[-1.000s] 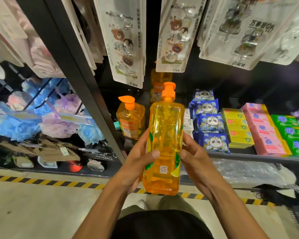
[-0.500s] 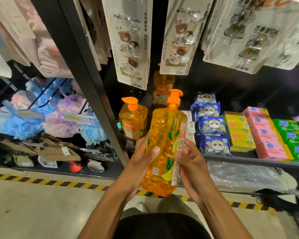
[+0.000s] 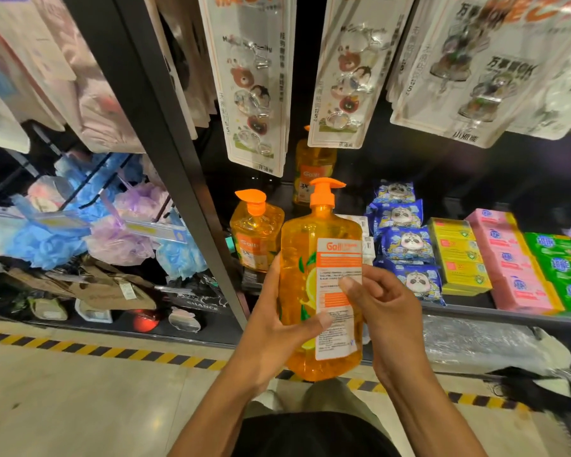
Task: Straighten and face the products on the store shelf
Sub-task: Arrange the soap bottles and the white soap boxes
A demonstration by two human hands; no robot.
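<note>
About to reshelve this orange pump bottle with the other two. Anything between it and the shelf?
Nothing visible lies between the held bottle, gripped by the left hand and right hand, and the shelf edge. It hides the spot behind it, beside the front bottle. A hanging card dips low before the rear bottle.

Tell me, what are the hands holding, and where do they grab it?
The orange pump bottle, by its body: the left hand grips its left side, the right hand its right side, thumb on the white label.
</note>
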